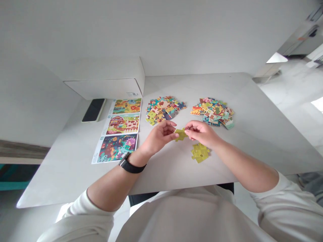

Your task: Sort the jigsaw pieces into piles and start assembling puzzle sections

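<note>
My left hand (158, 136) and my right hand (202, 132) meet above the middle of the white table (264, 134). Both pinch the same yellow-green puzzle piece (180, 134), the left from its left side, the right from its right side. A black watch (131, 164) is on my left wrist. Just below my right hand a small joined cluster of yellow-green pieces (200, 152) lies flat on the table. Two heaps of loose coloured pieces lie beyond my hands: one at centre (164, 109), one to the right (214, 112).
A printed sheet with three puzzle pictures (119, 129) lies to the left of my hands. Behind it stands a white box (108, 79), with a dark phone (94, 110) beside it. The table's near edge runs just before my body.
</note>
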Demonstrator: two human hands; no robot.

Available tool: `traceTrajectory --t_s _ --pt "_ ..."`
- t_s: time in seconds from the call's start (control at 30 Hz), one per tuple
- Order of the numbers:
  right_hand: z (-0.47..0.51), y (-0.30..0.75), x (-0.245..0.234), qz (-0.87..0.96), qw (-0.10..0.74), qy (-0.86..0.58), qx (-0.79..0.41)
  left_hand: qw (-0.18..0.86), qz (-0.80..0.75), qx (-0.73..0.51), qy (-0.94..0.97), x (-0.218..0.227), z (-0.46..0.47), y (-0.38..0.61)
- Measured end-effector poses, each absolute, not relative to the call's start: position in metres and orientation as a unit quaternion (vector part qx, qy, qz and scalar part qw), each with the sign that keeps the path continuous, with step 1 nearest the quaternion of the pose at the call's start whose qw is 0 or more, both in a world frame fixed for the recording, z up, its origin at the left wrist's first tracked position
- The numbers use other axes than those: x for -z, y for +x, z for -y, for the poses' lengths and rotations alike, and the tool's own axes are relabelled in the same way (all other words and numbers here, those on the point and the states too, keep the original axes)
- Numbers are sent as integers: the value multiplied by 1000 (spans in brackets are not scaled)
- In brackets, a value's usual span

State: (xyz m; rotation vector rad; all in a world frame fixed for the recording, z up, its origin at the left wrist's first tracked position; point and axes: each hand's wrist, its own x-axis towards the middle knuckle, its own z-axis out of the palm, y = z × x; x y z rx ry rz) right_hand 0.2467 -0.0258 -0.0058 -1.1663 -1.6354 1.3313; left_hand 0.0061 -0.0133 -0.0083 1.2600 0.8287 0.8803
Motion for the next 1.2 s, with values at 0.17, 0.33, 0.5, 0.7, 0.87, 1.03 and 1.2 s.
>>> traceTrajectory --t_s 0.17,0.33,0.5,0.7,0.87,1.03,1.2 --pt "22 256 8 637 452 -411 -471 650 -364 -432 508 4 12 3" --pt "20 260 13 676 444 -397 -434 715 -372 -345 481 7 12 2" --pt "18 261 14 709 419 -394 -409 710 -399 -365 451 7 8 0" --pt "9 276 11 732 372 -449 -351 675 -457 -468 342 1 -20 -19" --pt "8 288 0 774 237 -481 -337 667 -469 -489 312 -3 -37 -39" --pt "17 296 -11 829 48 -462 -312 643 -474 -483 360 -4 -32 -39" --pt "25 294 -11 836 -55 -463 -289 652 -456 -427 429 -1 -22 -27"
